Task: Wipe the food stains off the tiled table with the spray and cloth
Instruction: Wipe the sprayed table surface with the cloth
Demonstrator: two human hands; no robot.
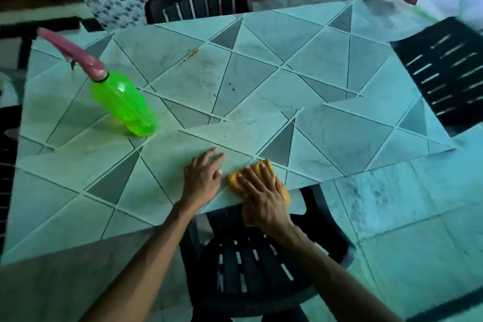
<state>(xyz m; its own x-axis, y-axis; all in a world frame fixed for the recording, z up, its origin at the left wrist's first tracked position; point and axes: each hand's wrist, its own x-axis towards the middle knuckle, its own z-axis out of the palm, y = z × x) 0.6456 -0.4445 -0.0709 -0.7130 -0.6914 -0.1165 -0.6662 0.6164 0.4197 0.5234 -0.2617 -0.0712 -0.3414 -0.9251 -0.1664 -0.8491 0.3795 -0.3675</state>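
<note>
The right hand [261, 193] presses flat, fingers straight, on the orange cloth [234, 181] at the counter [339, 133]'s near edge. The left hand [202, 178] lies spread on the counter beside it. The spray bottle [122, 102] stands toward the counter's left; brown stains [193, 54] mark its far middle, bare tile between.

1. The spray bottle [122, 104] stands on the counter [326, 68] toward its left side, well apart from both hands.
2. The cloth [233, 181] lies at the counter's near edge under the right hand [261, 196], and seems to overhang that edge.
3. The left hand [202, 178] rests on the counter just left of the cloth.
4. The food stains [193, 53] lie beyond the hands, right of the bottle.
5. A far chair [196, 5] stands behind the counter, a side chair [444, 73] at its right, and a near chair [248, 269] below the hands.
</note>
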